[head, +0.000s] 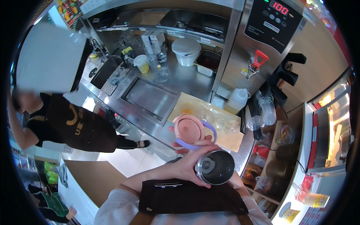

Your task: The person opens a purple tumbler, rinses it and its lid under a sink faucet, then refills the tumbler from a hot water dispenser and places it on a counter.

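Observation:
My left hand (189, 166) is wrapped around a metal tumbler (215, 167), tilted so its dark, uncapped inside faces the camera. Something round and grey shows inside the tumbler. Just beyond it, my right hand (180, 150), mostly hidden, holds a pink lid (189, 128) with a lilac carrying loop (210, 129); fingertips show at the lid's left and lower edges. Beneath the lid, a tan board or mat (234, 140) lies on the steel counter, bearing clear round items (206, 115) and an orange-yellow patch.
A co-worker (81, 123) in a dark apron stands left, holding up a large pale panel or box (50, 59). A water dispenser with a red tap handle (260, 59), a translucent jug (237, 99), a lidded white tub (186, 52) and a recessed tray (152, 98) line the counter.

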Demonstrator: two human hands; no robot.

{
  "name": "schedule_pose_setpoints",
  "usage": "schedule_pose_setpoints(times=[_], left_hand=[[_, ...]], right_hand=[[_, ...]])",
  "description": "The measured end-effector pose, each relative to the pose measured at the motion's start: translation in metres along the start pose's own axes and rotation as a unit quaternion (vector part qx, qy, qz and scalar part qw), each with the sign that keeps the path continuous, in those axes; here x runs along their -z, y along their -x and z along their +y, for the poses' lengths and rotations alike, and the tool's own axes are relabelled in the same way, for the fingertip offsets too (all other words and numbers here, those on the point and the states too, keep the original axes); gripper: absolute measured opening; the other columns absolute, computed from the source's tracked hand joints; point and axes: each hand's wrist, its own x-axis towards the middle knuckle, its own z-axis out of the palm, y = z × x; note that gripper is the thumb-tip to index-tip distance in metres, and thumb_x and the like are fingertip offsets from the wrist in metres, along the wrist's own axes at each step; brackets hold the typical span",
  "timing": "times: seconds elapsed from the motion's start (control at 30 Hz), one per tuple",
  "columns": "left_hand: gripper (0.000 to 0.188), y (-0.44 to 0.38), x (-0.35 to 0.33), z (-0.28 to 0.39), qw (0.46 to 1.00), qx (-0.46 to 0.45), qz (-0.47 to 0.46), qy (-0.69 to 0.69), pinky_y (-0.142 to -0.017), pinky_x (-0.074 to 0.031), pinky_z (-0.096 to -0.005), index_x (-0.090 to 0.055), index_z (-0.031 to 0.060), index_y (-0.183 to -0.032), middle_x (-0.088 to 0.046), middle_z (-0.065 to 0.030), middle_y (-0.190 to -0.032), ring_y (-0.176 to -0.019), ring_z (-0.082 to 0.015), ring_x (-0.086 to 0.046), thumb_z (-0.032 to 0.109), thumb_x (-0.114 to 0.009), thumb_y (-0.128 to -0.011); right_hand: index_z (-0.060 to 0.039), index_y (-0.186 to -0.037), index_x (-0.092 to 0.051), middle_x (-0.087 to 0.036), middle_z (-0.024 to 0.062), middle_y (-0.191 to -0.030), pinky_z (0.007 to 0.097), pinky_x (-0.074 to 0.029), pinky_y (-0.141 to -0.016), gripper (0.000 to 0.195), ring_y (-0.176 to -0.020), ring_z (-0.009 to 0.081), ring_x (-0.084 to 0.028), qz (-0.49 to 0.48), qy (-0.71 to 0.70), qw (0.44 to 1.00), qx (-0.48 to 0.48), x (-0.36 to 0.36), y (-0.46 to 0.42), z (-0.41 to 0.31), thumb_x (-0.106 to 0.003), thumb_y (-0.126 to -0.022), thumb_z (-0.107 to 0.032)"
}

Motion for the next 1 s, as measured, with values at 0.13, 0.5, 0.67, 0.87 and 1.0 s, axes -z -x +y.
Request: schedule_pose_setpoints(times=[0.13,0.5,0.67,0.87,1.0], left_hand=[[0.099,0.001,-0.003,0.003,0.998,0.039,-0.028,0.042,-0.108,-0.02,-0.0378,-0.031,0.0028,-0.134,-0.026,-0.0162,-0.137,-0.133,-0.0297,-0.019,0.026,-0.086,-0.055],[0.103,-0.007,-0.014,0.005,1.0,0.01,-0.005,0.022,-0.107,-0.024,-0.0393,-0.026,0.0056,-0.136,-0.026,-0.017,-0.141,-0.133,-0.0286,-0.025,0.02,-0.087,-0.055],[0.102,-0.001,-0.014,0.0,0.995,0.017,0.044,0.084,-0.105,-0.029,-0.0353,-0.022,0.0037,-0.138,-0.031,-0.0155,-0.14,-0.129,-0.0245,-0.034,0.016,-0.085,-0.058],[0.102,0.01,-0.011,-0.004,0.984,0.115,0.076,0.108,-0.1,-0.035,-0.0347,-0.025,0.0029,-0.135,-0.042,-0.0126,-0.127,-0.118,-0.0212,-0.043,0.017,-0.086,-0.055],[0.093,0.004,-0.005,0.001,0.986,0.112,0.059,0.107,-0.098,-0.037,-0.0339,-0.029,0.0031,-0.132,-0.045,-0.0123,-0.124,-0.117,-0.0202,-0.044,0.015,-0.082,-0.056]], right_hand=[[-0.0138,-0.133,-0.035,-0.045,0.0128,-0.127,0.043,-0.035,-0.102,0.069,-0.125,0.0319,-0.038,0.004,-0.022,0.999,0.025,-0.003,-0.002,0.001,-0.061,-0.076,-0.043],[-0.0262,-0.133,-0.033,-0.04,0.0072,-0.132,0.0573,-0.037,-0.099,0.08,-0.125,0.0399,-0.036,-0.128,-0.162,0.954,0.219,0.017,-0.013,-0.112,-0.079,-0.067,-0.021],[-0.0193,-0.123,-0.052,-0.04,0.012,-0.131,0.0431,-0.039,-0.097,0.059,-0.114,0.0331,-0.047,-0.209,0.505,0.828,0.122,-0.022,0.025,-0.213,-0.076,-0.069,-0.016],[-0.025,-0.115,-0.059,-0.045,0.0161,-0.125,0.0362,-0.043,-0.087,0.053,-0.102,0.0326,-0.051,-0.284,0.753,0.591,0.043,-0.104,0.024,-0.197,-0.069,-0.065,-0.01],[-0.0268,-0.117,-0.057,-0.043,0.0118,-0.131,0.0365,-0.044,-0.085,0.055,-0.104,0.0304,-0.051,-0.368,0.772,0.518,0.016,-0.118,0.012,-0.195,-0.067,-0.066,-0.012]])
